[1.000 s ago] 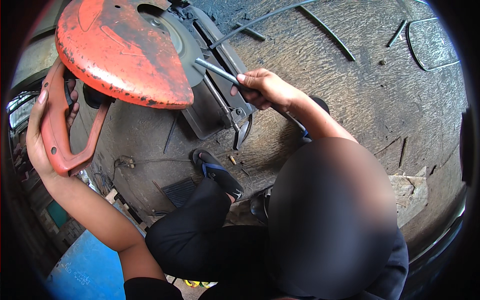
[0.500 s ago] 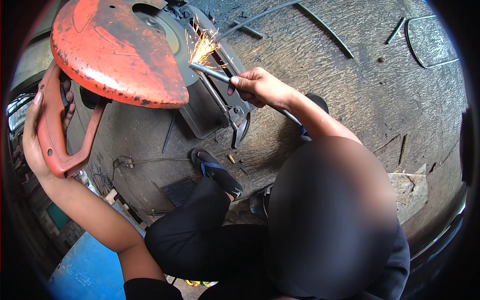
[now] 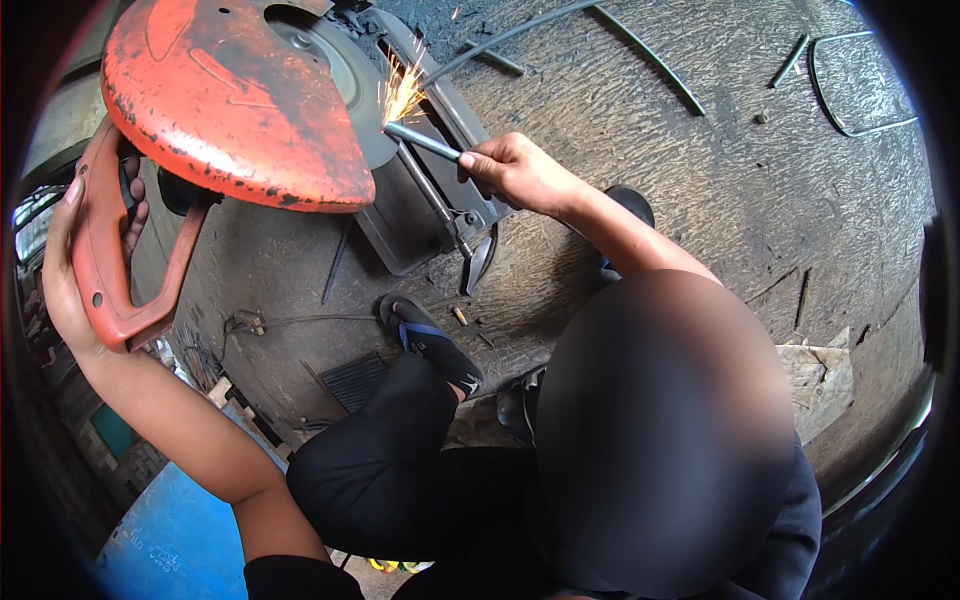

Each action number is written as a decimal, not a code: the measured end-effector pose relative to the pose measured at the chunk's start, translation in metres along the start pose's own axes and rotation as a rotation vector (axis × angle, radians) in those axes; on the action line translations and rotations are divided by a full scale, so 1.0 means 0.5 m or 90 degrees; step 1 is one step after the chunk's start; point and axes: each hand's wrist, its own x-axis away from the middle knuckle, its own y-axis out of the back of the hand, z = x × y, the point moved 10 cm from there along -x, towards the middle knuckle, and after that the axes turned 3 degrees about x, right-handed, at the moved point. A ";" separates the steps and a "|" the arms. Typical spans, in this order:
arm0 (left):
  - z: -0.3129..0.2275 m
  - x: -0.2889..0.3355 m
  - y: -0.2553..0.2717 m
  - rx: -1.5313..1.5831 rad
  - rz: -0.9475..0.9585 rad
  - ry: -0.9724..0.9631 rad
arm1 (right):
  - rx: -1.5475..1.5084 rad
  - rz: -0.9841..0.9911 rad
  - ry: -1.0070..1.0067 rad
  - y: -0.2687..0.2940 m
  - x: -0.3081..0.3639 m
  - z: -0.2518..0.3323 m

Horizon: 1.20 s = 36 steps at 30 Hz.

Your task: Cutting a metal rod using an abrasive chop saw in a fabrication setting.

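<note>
My left hand (image 3: pixel 62 262) is wrapped around the orange handle (image 3: pixel 115 300) of a chop saw at the left. The saw's worn orange blade guard (image 3: pixel 230 100) fills the upper left. My right hand (image 3: pixel 515 170) grips a short grey metal rod (image 3: pixel 422 141) and holds its tip against the cutting disc (image 3: pixel 345 85). Sparks (image 3: pixel 402 92) fly up from that contact point. The saw's dark metal base and vise (image 3: pixel 410 225) lie under the rod.
My foot in a dark sandal (image 3: pixel 432 347) rests on the dusty ground just below the saw base. A long thin rod (image 3: pixel 560 25) and bent wire pieces (image 3: pixel 850 95) lie at the top. A blue surface (image 3: pixel 170 530) sits at lower left.
The rod's tip has come against the disc and sparks have appeared, growing stronger. My left hand has kept its grip on the handle as the saw head shifted slightly.
</note>
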 end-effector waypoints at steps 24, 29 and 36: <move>-0.003 0.012 -0.011 0.037 -0.023 0.008 | 0.238 -0.144 0.142 0.014 0.011 0.063; 0.005 0.011 -0.015 0.039 -0.028 0.033 | 0.265 -0.148 0.143 0.017 0.013 0.065; -0.003 0.008 -0.019 0.004 0.009 -0.006 | 0.272 -0.167 0.158 0.012 0.017 0.075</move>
